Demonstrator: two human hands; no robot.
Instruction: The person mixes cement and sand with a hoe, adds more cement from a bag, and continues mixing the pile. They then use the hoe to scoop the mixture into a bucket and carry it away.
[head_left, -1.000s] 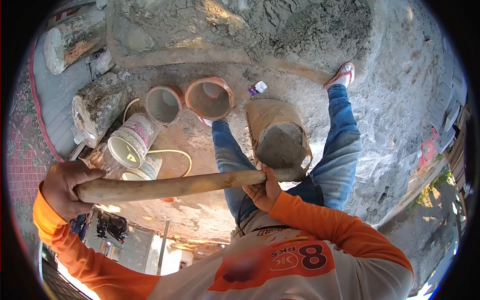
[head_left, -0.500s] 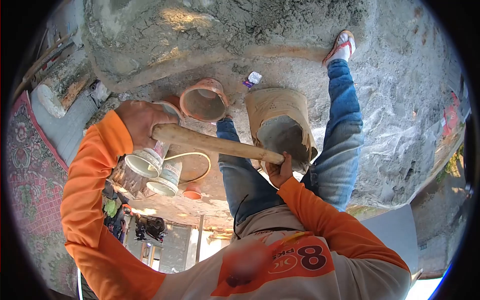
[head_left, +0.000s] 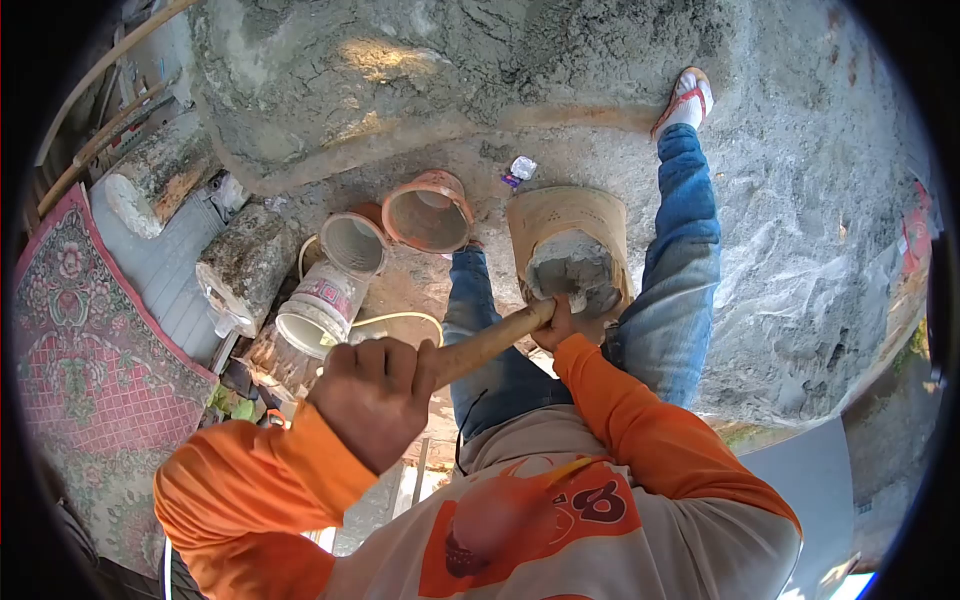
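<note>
Rough grey ground [head_left: 775, 270] outdoors, where a person grips a wooden handle over a brown sack.
A wide bed of wet grey mix [head_left: 450, 70] spans the top. The person's legs, in blue jeans [head_left: 675, 230], straddle the open sack [head_left: 570, 205], which has grey material inside. At far left lies a patterned red rug [head_left: 100, 350], with rough logs [head_left: 245, 262] beside it. A whitish bucket [head_left: 332, 290] and two reddish-rimmed pots [head_left: 430, 212] stand left of the sack. The wooden handle [head_left: 490, 345] slants up from left to right towards the sack's mouth; I cannot tell what is on its far end. The left hand [head_left: 375, 400] has its fingers clamped round the near end; the right hand [head_left: 560, 325] has its fingers curled round the handle near the sack. A small shiny wrapper [head_left: 522, 168] lies above the sack.
</note>
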